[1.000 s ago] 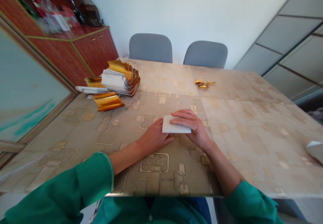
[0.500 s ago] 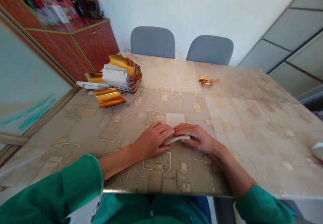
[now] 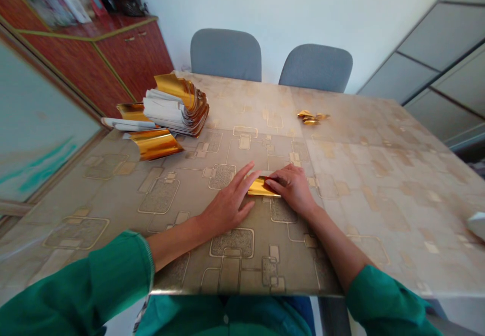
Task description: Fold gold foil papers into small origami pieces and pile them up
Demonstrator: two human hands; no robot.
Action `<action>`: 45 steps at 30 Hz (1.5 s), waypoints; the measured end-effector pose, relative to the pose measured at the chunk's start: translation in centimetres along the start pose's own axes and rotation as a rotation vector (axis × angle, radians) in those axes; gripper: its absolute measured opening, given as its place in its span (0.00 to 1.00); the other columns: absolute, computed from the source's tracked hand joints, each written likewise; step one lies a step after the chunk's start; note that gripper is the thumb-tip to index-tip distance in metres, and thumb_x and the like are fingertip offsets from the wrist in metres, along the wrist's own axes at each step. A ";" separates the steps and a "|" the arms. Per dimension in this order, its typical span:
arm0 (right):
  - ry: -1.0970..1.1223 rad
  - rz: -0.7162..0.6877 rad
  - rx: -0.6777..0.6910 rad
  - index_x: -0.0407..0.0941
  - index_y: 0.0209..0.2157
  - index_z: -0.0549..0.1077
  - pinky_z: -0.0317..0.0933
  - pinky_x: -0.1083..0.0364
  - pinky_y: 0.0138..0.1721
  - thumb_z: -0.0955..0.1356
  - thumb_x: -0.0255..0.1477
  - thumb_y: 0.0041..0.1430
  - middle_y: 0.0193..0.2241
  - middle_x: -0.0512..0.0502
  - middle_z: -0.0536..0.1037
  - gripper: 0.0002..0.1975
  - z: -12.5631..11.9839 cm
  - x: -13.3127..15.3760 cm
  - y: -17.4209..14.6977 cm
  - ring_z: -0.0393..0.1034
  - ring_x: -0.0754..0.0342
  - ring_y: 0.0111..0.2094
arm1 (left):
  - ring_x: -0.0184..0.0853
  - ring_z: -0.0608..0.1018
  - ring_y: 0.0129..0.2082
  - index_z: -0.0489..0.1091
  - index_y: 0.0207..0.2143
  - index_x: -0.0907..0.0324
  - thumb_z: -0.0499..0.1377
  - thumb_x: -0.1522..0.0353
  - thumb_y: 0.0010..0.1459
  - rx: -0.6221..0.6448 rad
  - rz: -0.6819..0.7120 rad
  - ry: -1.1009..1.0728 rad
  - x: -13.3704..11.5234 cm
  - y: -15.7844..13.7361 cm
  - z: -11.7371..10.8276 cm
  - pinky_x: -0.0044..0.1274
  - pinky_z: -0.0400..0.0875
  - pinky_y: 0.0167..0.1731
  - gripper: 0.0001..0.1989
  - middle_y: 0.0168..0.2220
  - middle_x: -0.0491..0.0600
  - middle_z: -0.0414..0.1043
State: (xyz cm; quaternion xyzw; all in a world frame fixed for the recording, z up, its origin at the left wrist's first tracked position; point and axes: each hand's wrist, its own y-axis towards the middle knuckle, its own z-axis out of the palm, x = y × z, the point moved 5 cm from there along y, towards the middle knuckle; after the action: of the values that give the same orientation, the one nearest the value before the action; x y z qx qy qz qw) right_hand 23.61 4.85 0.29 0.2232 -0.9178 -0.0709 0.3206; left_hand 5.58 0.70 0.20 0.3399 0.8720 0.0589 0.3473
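A folded sheet of gold foil paper point(image 3: 257, 188) lies on the table in front of me, its shiny side showing. My left hand point(image 3: 229, 199) rests by its left end with fingers and thumb apart, the fingertips touching or just over the paper's edge. On the right end, my right hand point(image 3: 293, 187) is closed, thumb on the gold face and fingers at the far edge. That end of the paper is hidden under the hand.
A thick stack of gold-and-white paper sheets point(image 3: 166, 108) stands at the back left, with a loose gold sheet point(image 3: 155, 144) before it. Small folded gold pieces point(image 3: 310, 118) lie farther back. Two grey chairs point(image 3: 227, 55) are behind the patterned table point(image 3: 364, 174).
The near part of the paper has been folded over, so gold shows where white did. My left fingers have spread apart, and my right hand has shifted slightly away from me.
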 end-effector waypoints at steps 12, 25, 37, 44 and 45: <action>-0.210 -0.013 -0.029 0.47 0.29 0.76 0.48 0.49 0.42 0.72 0.34 0.60 0.27 0.48 0.77 0.08 0.2 -0.1 1.4 0.65 0.48 0.36 | 0.47 0.73 0.52 0.65 0.57 0.60 0.58 0.66 0.63 0.082 0.107 0.416 -1.0 -0.4 0.1 0.40 0.68 0.53 0.20 0.59 0.59 0.65; -0.180 0.066 -0.090 0.46 0.28 0.75 0.46 0.51 0.43 0.73 0.31 0.58 0.25 0.52 0.77 0.06 0.5 -0.7 1.3 0.65 0.51 0.35 | 0.48 0.56 0.67 0.52 0.66 0.67 0.51 0.48 0.64 0.287 0.135 0.472 -1.4 -0.7 3.1 0.40 0.47 0.65 0.39 0.68 0.59 0.52; -0.186 0.107 -0.110 0.47 0.29 0.75 0.46 0.51 0.42 0.71 0.33 0.59 0.25 0.51 0.77 0.06 0.5 -0.8 1.2 0.66 0.51 0.35 | 0.50 0.56 0.67 0.55 0.65 0.65 0.52 0.47 0.63 0.298 0.133 0.480 -1.6 -0.8 3.0 0.43 0.48 0.64 0.39 0.68 0.60 0.50; -0.372 0.124 -0.191 0.45 0.37 0.76 0.49 0.49 0.42 0.69 0.32 0.61 0.29 0.48 0.78 0.05 -0.4 -0.6 1.1 0.66 0.47 0.38 | 0.50 0.58 0.67 0.55 0.65 0.64 0.51 0.46 0.62 0.325 0.125 0.483 -1.6 -0.5 2.9 0.45 0.47 0.64 0.39 0.68 0.61 0.52; -0.389 0.102 -0.211 0.45 0.37 0.76 0.50 0.49 0.42 0.67 0.30 0.63 0.30 0.46 0.79 0.05 -0.7 -0.2 0.9 0.66 0.47 0.38 | 0.50 0.58 0.67 0.56 0.65 0.64 0.51 0.46 0.62 0.330 0.121 0.484 -1.6 -0.5 2.8 0.45 0.47 0.64 0.39 0.68 0.61 0.52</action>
State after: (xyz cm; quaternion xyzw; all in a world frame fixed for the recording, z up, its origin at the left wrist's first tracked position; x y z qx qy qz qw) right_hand 23.83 5.73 0.98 0.1239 -0.9599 -0.1920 0.1622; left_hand 7.98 -1.08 -1.20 0.4194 0.9053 0.0163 0.0651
